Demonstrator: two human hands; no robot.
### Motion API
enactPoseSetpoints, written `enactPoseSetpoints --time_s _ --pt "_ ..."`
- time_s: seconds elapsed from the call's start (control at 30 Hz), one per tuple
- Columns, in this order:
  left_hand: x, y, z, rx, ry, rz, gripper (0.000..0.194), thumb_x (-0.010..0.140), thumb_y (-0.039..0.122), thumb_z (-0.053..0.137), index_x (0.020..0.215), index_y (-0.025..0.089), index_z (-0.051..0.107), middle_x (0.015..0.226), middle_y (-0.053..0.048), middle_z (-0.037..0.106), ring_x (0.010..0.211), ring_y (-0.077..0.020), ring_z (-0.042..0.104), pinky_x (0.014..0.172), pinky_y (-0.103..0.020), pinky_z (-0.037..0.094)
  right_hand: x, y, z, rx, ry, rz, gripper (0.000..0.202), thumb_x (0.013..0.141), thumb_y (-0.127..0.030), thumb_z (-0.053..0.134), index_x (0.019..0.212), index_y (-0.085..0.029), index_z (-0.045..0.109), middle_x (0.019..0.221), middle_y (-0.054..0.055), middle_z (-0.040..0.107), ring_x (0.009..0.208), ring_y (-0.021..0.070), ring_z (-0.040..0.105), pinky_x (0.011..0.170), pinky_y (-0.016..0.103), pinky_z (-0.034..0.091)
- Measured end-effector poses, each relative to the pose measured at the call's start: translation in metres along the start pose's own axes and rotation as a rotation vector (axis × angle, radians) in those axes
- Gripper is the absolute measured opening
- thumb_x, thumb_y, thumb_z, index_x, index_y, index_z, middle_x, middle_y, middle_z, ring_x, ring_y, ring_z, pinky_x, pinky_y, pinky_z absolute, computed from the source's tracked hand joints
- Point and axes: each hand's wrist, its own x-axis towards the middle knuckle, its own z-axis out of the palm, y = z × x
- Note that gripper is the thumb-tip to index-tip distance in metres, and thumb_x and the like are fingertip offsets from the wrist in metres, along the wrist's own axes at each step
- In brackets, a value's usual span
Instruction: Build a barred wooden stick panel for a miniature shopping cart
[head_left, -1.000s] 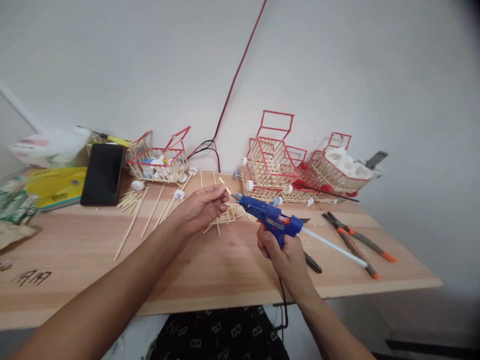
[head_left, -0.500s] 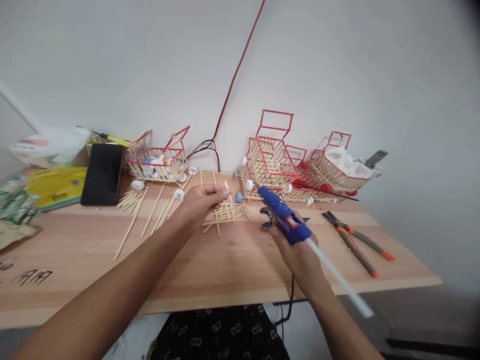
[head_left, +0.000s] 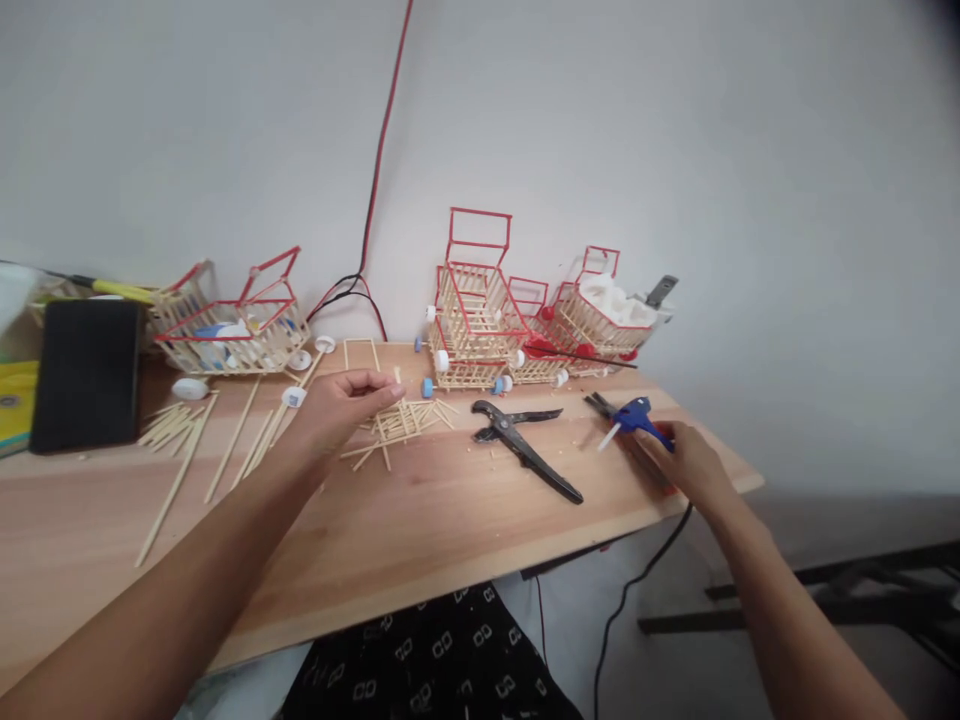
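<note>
My left hand (head_left: 351, 405) is closed in a pinch, with a small pale stick at its fingertips, above a loose pile of short wooden sticks (head_left: 409, 421). On the right, my right hand (head_left: 686, 460) is wrapped round the handle of a blue glue gun (head_left: 636, 413), low over the orange-handled pliers (head_left: 598, 402), which it partly covers. Black cutting pliers (head_left: 529, 455) lie on the wooden table (head_left: 420, 520) between my hands.
Small stick carts with red rims stand along the wall, at left (head_left: 232, 340) and centre (head_left: 480, 320), another (head_left: 607, 318) holding white material. A black phone (head_left: 86, 375) leans at far left. Longer sticks (head_left: 176, 480) lie left of my left arm. A cable hangs at the front edge.
The view has shifted right. My right hand has carried the glue gun rightward and down to the orange-handled pliers, uncovering the black pliers. My left hand keeps its pinch.
</note>
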Motion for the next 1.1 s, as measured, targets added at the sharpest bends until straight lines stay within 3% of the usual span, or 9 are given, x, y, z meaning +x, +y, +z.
enactPoseSetpoints --time_s 0.27,0.37,0.43,0.5,0.57,0.67,0.83,0.93,1.1 --pt "0.0 -0.003 0.001 0.052 -0.041 -0.026 0.03 0.062 0.044 0.08 0.074 0.017 0.072 0.072 -0.002 0.069 0.064 -0.012 0.056 0.063 -0.024 0.041 -0.003 0.017 0.014 0.032 0.003 0.071 0.046 0.082 -0.05 0.045 0.098 -0.013 0.066 0.097 0.02 0.07 0.089 0.0337 0.065 0.075 0.043 0.049" --pt "-0.001 -0.004 0.001 0.065 -0.04 -0.02 0.03 0.063 0.044 0.079 0.075 0.017 0.073 0.074 -0.002 0.069 0.065 -0.0123 0.056 0.063 -0.024 0.041 -0.005 0.013 0.004 0.017 0.017 0.038 0.041 0.082 -0.049 0.045 0.094 -0.015 0.065 0.095 0.021 0.069 0.091 0.0359 0.064 0.079 0.046 0.048" --pt "-0.001 -0.003 0.002 0.061 -0.049 -0.026 0.031 0.062 0.045 0.078 0.074 0.017 0.073 0.071 -0.002 0.068 0.064 -0.0123 0.055 0.062 -0.025 0.04 -0.007 0.0 -0.009 -0.003 0.094 0.021 0.04 0.081 -0.049 0.046 0.094 -0.016 0.064 0.098 0.023 0.067 0.095 0.0382 0.062 0.084 0.05 0.046" --pt "-0.003 0.0 0.004 0.052 -0.063 -0.019 0.031 0.061 0.045 0.078 0.072 0.016 0.073 0.069 -0.002 0.067 0.063 -0.0122 0.055 0.062 -0.025 0.04 -0.01 -0.025 -0.024 0.033 0.199 -0.045 0.039 0.083 -0.05 0.044 0.095 -0.019 0.064 0.1 0.02 0.066 0.094 0.0369 0.062 0.086 0.051 0.046" --pt "-0.005 0.004 0.006 0.047 -0.078 -0.004 0.031 0.061 0.044 0.078 0.071 0.016 0.072 0.068 -0.002 0.067 0.063 -0.0121 0.054 0.062 -0.025 0.04 -0.014 -0.063 -0.035 0.198 0.204 -0.107 0.034 0.082 -0.049 0.048 0.092 -0.022 0.065 0.099 0.015 0.068 0.09 0.0324 0.063 0.082 0.047 0.047" --pt "-0.008 0.008 0.008 0.035 -0.1 0.008 0.03 0.06 0.043 0.079 0.069 0.015 0.072 0.07 -0.002 0.067 0.064 -0.0123 0.055 0.062 -0.025 0.04 -0.019 -0.132 -0.04 0.505 0.023 -0.262 0.031 0.083 -0.048 0.054 0.092 -0.021 0.067 0.094 0.009 0.07 0.087 0.0262 0.064 0.08 0.04 0.048" --pt "-0.011 0.012 0.009 -0.022 -0.146 -0.007 0.028 0.058 0.04 0.08 0.062 0.015 0.068 0.064 -0.001 0.064 0.06 -0.0107 0.052 0.06 -0.024 0.04 -0.027 -0.228 -0.018 0.83 -0.328 -0.465 0.026 0.082 -0.043 0.06 0.088 -0.019 0.068 0.088 0.005 0.07 0.08 0.0189 0.062 0.074 0.032 0.047" --pt "-0.011 0.012 0.009 -0.027 -0.139 0.006 0.026 0.057 0.037 0.081 0.061 0.015 0.068 0.061 0.0 0.063 0.058 -0.01 0.051 0.059 -0.023 0.039 -0.029 -0.26 -0.005 0.913 -0.491 -0.508 0.027 0.081 -0.045 0.062 0.085 -0.019 0.067 0.08 0.003 0.068 0.072 0.0159 0.058 0.067 0.029 0.044" --pt "-0.009 0.014 0.006 -0.04 -0.125 -0.003 0.025 0.058 0.034 0.081 0.062 0.014 0.067 0.059 0.001 0.061 0.057 -0.0091 0.05 0.057 -0.022 0.037 -0.028 -0.285 0.007 1.001 -0.575 -0.544 0.029 0.076 -0.046 0.066 0.08 -0.018 0.063 0.076 0.001 0.064 0.069 0.0135 0.054 0.064 0.026 0.041"
